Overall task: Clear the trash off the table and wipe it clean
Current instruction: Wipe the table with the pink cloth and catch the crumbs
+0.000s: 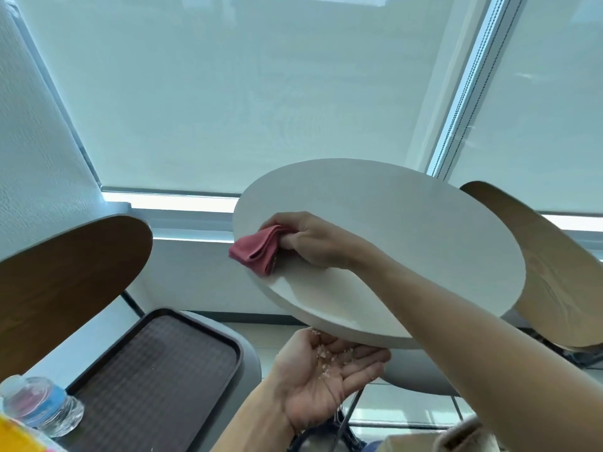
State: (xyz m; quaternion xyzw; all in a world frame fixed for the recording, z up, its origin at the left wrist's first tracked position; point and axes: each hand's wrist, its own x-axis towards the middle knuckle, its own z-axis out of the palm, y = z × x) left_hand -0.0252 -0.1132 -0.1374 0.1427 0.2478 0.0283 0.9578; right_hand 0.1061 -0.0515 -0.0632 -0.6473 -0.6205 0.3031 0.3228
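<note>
The fingers (pixel 288 240) of the right hand (pixel 310 239) are curling round a folded pink cloth (pixel 256 251), gripping it and pressing it down near the left edge of the round white surface (pixel 408 230). Part of the cloth is hanging just past that edge. The right forearm is reaching across the surface from the lower right of the view.

The fingers (pixel 368 358) of the left hand (pixel 326 370) are lying straight and relaxed, grasping nothing; the palm is turned up and is sitting just below the near rim of the surface, cupping a scatter of small pale crumbs (pixel 329 353). A few crumbs are lying at the edge of the palm right beside the rim.

Left of the hands, a dark rectangular tray (pixel 156 370) with a textured floor is resting on a grey seat. In the lower left corner, a clear plastic bottle (pixel 40 404) with a blue label is lying beside the tray, and something yellow is showing at the very corner, too cropped to identify. A dark wooden chair back (pixel 65 282) is standing at the left, and a lighter wooden chair back (pixel 561 275) is showing behind the surface at the right. Pale roller blinds (pixel 244 93) are covering the windows beyond.
</note>
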